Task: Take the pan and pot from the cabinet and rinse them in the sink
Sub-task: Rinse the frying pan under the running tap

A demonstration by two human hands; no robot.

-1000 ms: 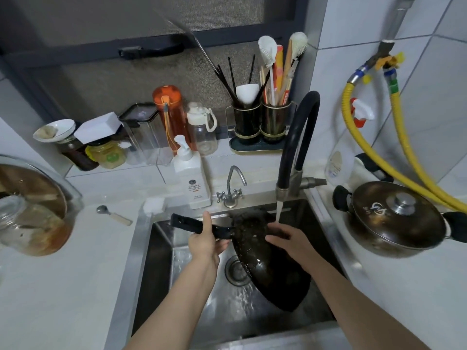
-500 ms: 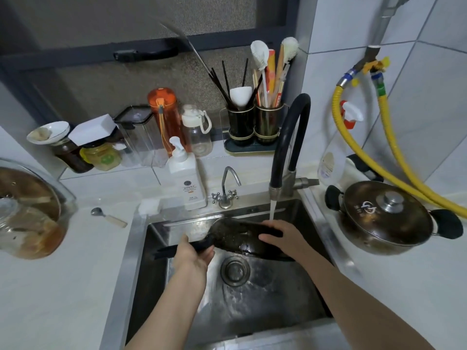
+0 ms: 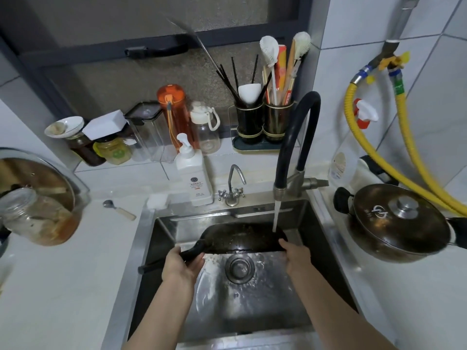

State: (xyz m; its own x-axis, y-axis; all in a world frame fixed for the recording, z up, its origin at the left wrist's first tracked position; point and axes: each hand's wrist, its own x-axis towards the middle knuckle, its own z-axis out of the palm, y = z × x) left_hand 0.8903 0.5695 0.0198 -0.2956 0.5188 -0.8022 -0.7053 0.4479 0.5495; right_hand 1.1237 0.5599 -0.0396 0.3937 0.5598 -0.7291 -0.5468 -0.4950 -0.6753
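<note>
A black pan (image 3: pixel 240 239) is held over the steel sink (image 3: pixel 252 311), roughly level, with its rim turned toward me. My left hand (image 3: pixel 183 266) grips its black handle. My right hand (image 3: pixel 294 255) holds the pan's right rim. Water runs from the black faucet (image 3: pixel 298 147) onto the right side of the pan. A dark lidded pot (image 3: pixel 396 221) with black side handles stands on the counter right of the sink.
A white soap pump bottle (image 3: pixel 193 178) and a small tap (image 3: pixel 232 188) stand behind the sink. Jars, bottles and utensil holders (image 3: pixel 262 122) line the back ledge. A glass jar and a lid (image 3: pixel 35 198) lie at left. Yellow hoses (image 3: pixel 401 157) hang at right.
The pan has swung from steeply tilted, bottom toward me, to nearly level under the stream. My left hand has lowered with the handle. The view has shifted slightly.
</note>
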